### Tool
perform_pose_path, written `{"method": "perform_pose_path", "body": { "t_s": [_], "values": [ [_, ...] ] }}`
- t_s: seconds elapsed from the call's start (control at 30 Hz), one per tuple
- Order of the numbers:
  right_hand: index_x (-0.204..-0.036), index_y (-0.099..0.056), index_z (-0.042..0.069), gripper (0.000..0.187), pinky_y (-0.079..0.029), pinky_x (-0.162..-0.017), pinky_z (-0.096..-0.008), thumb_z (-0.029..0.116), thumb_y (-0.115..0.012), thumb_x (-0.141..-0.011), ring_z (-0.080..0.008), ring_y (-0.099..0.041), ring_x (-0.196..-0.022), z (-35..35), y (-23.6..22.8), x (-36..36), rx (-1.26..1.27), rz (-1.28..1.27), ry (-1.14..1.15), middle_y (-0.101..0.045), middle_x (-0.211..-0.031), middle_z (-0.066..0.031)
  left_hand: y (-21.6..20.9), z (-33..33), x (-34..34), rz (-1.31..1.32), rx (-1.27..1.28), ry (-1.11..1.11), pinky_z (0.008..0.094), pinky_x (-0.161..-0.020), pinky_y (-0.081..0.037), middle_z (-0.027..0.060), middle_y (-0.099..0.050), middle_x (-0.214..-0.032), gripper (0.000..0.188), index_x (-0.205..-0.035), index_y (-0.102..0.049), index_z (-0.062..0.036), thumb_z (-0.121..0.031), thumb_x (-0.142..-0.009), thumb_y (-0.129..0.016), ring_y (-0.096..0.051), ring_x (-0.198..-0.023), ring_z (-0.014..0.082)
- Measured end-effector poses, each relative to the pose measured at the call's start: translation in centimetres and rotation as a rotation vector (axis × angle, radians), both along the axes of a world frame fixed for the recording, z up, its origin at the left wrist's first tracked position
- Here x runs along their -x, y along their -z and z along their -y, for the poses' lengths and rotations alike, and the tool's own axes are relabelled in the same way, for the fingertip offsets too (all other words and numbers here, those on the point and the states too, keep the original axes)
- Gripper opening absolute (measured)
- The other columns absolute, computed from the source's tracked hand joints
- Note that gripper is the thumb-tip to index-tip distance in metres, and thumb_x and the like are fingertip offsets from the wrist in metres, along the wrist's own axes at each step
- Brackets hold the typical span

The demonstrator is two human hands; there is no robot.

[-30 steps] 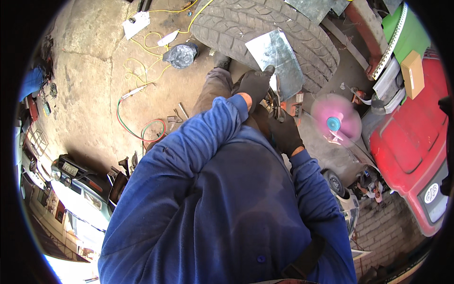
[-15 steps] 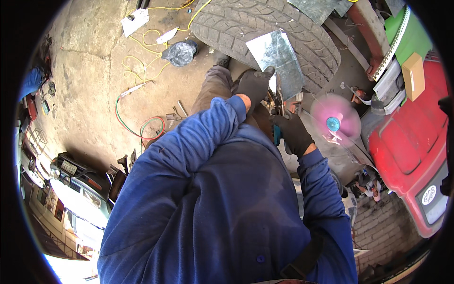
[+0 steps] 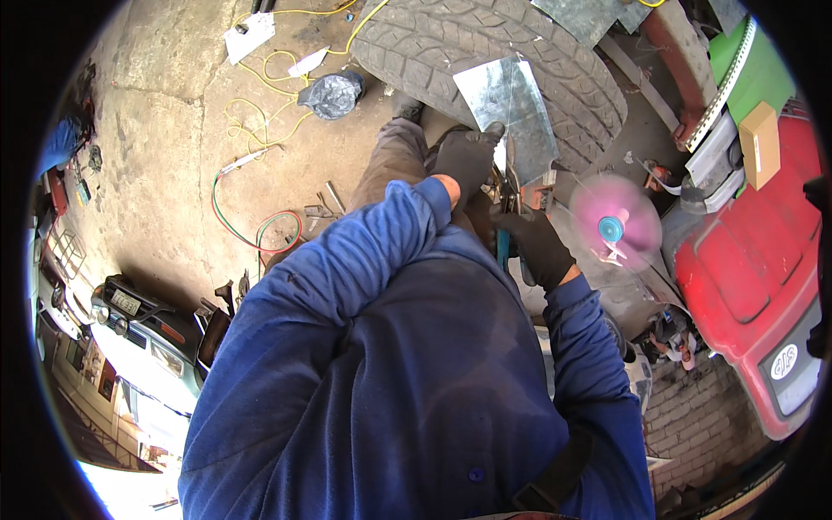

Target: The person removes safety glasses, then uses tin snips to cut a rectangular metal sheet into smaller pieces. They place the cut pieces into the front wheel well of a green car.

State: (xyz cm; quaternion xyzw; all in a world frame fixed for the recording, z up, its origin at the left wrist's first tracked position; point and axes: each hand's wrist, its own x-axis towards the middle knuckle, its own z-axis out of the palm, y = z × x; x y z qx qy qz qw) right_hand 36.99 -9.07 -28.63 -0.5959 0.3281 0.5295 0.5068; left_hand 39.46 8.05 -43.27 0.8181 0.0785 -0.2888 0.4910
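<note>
A shiny piece of sheet metal (image 3: 530,117) leans over the tyre tread in front of me. My left hand (image 3: 466,160), in a dark glove, is closed on the sheet's near left edge, thumb pointing toward the tyre. In my gloved right hand (image 3: 539,247) is a pair of tin snips (image 3: 503,247) with teal handles. The snips' dark jaws point away from me and meet the sheet's near edge, just right of my left hand. Part of the handles is hidden behind my right fingers.
A large tyre (image 3: 407,52) lies beyond the sheet. To the right, a pink-bladed fan (image 3: 611,227) spins near a red car panel (image 3: 745,269) with a cardboard box (image 3: 759,146). A yellow cord (image 3: 260,121) and a black plastic bag (image 3: 333,94) lie on the left floor.
The snips' teal handles have shifted slightly left, and my right fingers have changed position on them. My left hand and the sheet stay almost where they were.
</note>
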Motion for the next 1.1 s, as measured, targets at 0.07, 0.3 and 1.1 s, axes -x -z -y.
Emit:
{"method": "perform_pose_path", "body": {
  "t_s": [0.07,0.3,1.1],
  "values": [
    [-0.106,-0.074,0.004,0.028,-0.053,-0.067,-0.0333,0.031,-0.073,-0.098,-0.0144,-0.066,-0.071,0.1,-0.1,-0.1,-0.015,-0.012,0.028,-0.071,-0.083,-0.0041,-0.1,-0.2,-0.2,0.038,-0.089,0.139,0.0524,-0.082,-0.057,0.0202,-0.075,-0.081,0.058,-0.096,-0.069,-0.0049,-0.05,-0.119,-0.04,-0.075,-0.081,0.04],
    [-0.106,-0.073,0.004,0.025,-0.054,-0.065,-0.0327,0.028,-0.072,-0.099,-0.0143,-0.066,-0.068,-0.3,-0.3,0.4,0.031,0.031,0.043,-0.071,-0.082,-0.004,-1.4,-0.6,-1.0,0.003,-0.072,0.258,0.0494,-0.074,-0.059,0.0167,-0.077,-0.09,0.045,-0.158,-0.057,-0.0073,-0.016,-0.114,-0.052,-0.076,-0.083,0.0365],
    [-0.133,-0.066,-0.001,0.053,-0.054,-0.083,-0.0348,0.04,-0.071,-0.1,-0.0157,-0.063,-0.087,3.1,-2.0,2.6,-0.01,-0.03,-0.247,-0.069,-0.097,-0.0055,-4.7,0.2,-2.4,-0.45,0.129,-0.272,0.0444,-0.075,-0.056,0.0114,-0.073,-0.071,0.072,-0.079,-0.07,-0.0039,-0.066,-0.112,-0.053,-0.074,-0.067,0.026]
  ]
}}
